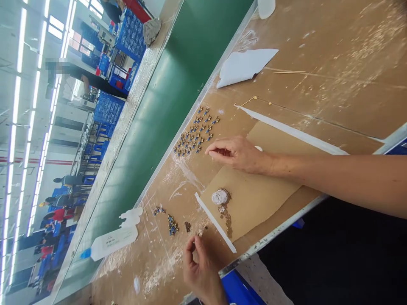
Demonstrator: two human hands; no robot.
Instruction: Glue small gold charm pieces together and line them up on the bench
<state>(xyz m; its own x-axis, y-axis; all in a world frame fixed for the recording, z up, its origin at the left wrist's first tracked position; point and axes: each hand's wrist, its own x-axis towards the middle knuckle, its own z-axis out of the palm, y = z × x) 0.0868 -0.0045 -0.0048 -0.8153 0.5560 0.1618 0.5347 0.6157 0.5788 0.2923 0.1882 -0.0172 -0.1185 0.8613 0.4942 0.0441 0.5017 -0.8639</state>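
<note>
The view lies on its side. My right hand [243, 154] reaches over the brown sheet, thumb and fingers closed in a pinch beside several small blue-and-gold pieces [193, 135] set out in loose rows. Anything between its fingertips is too small to make out. My left hand [202, 269] is pinched too, close to a small pile of dark bits [188, 227]; whatever its fingertips hold cannot be told. A heap of the blue-and-gold pieces [172, 226] lies a little beyond that pile. On the sheet stands a small whitish cup [220, 196] with a wet brown spill beside it.
White strips edge the brown sheet [273, 203]. A white plastic bottle with a blue cap [111, 242] lies at the far side, beside a green belt [178, 89]. Crumpled white paper [244, 65] and thin sticks [288, 72] lie on the worktable. Other people are in the background.
</note>
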